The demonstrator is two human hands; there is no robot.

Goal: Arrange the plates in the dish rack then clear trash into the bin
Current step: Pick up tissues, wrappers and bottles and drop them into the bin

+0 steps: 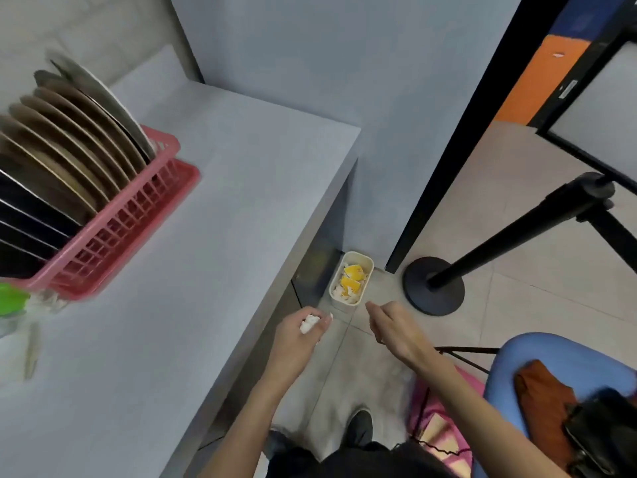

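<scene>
A pink dish rack (113, 232) stands on the grey counter (193, 257) at the left, filled with several upright plates (65, 150), brown, grey and black. On the floor by the counter's end sits a small white bin (351, 282) holding white and yellow scraps. My left hand (303, 334) grips a crumpled white paper scrap (308, 323) just short of the bin, beyond the counter edge. To the right of the bin my right hand (393, 327) hovers with loosely bent fingers and holds nothing.
A green item (12, 300) and a pale stick-like object (31, 350) lie on the counter's left side. A black stanchion base (434, 286) stands right of the bin. A blue chair (558, 370) with bags sits at lower right. My shoe (360, 426) is below.
</scene>
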